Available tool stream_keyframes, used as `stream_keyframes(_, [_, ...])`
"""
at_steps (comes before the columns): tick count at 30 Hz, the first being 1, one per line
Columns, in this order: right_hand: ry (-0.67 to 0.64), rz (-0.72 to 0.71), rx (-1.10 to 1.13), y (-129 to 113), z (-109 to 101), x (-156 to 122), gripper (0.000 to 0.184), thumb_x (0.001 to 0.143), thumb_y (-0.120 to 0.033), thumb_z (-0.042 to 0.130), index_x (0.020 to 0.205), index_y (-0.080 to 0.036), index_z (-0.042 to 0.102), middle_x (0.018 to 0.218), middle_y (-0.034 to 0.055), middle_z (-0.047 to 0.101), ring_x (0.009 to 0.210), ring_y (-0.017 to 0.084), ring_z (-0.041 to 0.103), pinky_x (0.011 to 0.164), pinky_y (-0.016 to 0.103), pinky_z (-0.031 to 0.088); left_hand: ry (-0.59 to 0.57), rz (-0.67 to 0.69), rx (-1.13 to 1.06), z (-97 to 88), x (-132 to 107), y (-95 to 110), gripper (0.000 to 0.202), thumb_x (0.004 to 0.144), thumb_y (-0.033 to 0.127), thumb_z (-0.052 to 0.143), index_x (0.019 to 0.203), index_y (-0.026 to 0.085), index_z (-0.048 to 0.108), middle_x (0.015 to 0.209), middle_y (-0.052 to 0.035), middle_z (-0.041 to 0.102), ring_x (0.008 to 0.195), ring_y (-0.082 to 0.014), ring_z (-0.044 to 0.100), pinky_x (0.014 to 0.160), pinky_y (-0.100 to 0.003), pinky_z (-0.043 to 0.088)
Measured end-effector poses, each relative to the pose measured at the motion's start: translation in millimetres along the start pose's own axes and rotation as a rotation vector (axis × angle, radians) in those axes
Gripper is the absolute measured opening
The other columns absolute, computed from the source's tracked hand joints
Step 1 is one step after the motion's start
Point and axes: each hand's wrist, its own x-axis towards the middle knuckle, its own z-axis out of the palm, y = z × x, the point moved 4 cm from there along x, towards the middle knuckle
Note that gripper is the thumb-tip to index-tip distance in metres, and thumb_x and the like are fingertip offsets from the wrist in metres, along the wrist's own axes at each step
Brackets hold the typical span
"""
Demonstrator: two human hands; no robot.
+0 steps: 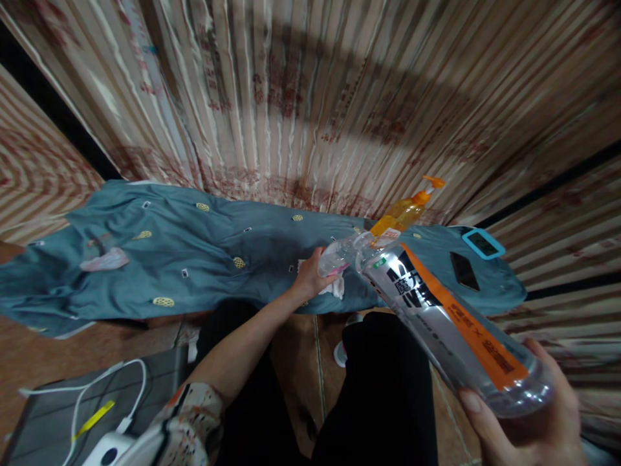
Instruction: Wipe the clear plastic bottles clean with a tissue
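Note:
My right hand (543, 414) grips the base end of a large clear bottle (431, 317) with a silver, black and orange label. The bottle is tilted, its neck pointing down and left. My left hand (313, 278) is closed around a small clear bottle (334, 255) with something pink near its lower part. The mouths of the two bottles meet or nearly touch; I cannot tell which. Crumpled white tissue (334, 288) shows beside my left hand. An orange pump bottle (400, 213) stands just behind the large bottle's neck.
A teal cloth (262, 233) with pineapple prints covers the long surface. On it lie a pale pink item (105, 259), a dark phone (464, 270) and a blue-framed device (484, 244). A striped curtain (301, 97) hangs behind. A white cable (87, 388) lies at lower left.

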Motion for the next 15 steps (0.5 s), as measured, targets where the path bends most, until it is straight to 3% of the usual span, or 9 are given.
stream_keyframes(3, [-0.021, -0.048, -0.048, 0.2, -0.3, 1.0, 0.109, 0.069, -0.068, 0.082, 0.155, -0.016, 0.039, 0.144, 0.0151, 0.046, 0.119, 0.037, 0.053, 0.112, 0.063, 0.032, 0.006, 0.005, -0.011, 0.4, 0.0, -1.3, 0.062, 0.071, 0.023, 0.08, 0.125, 0.022, 0.049, 0.116, -0.0056, 0.073, 0.109, -0.0286, 0.07, 0.093, -0.037, 0.054])
stream_keyframes(7, [0.001, -0.024, -0.089, -6.7, 0.7, -0.4, 0.108, 0.073, -0.073, 0.077, 0.156, -0.015, 0.039, 0.146, 0.013, 0.045, 0.127, 0.037, 0.049, 0.118, 0.061, 0.026, 0.009, 0.009, -0.019, 0.7, -0.2, -1.3, 0.062, 0.071, 0.025, 0.081, 0.125, 0.022, 0.049, 0.115, -0.0059, 0.072, 0.11, -0.0291, 0.07, 0.093, -0.038, 0.054])
stream_keyframes(11, [0.012, -0.028, -0.069, -12.2, 1.6, -2.4, 0.113, 0.071, -0.076, 0.077, 0.156, -0.012, 0.038, 0.147, 0.0152, 0.043, 0.13, 0.039, 0.047, 0.114, 0.06, 0.034, 0.007, -0.002, -0.019, -0.2, -0.3, 0.9, 0.062, 0.07, 0.023, 0.08, 0.124, 0.023, 0.051, 0.116, -0.0051, 0.073, 0.111, -0.029, 0.07, 0.093, -0.037, 0.054])
stream_keyframes(15, [-0.008, -0.026, -0.061, -2.5, -1.4, -1.0, 0.109, 0.072, -0.072, 0.078, 0.156, -0.016, 0.038, 0.147, 0.0148, 0.043, 0.133, 0.042, 0.044, 0.114, 0.065, 0.03, -0.008, -0.011, -0.009, -1.2, -0.7, 2.7, 0.06, 0.071, 0.024, 0.079, 0.124, 0.022, 0.051, 0.116, -0.0058, 0.073, 0.11, -0.0294, 0.07, 0.092, -0.037, 0.054])
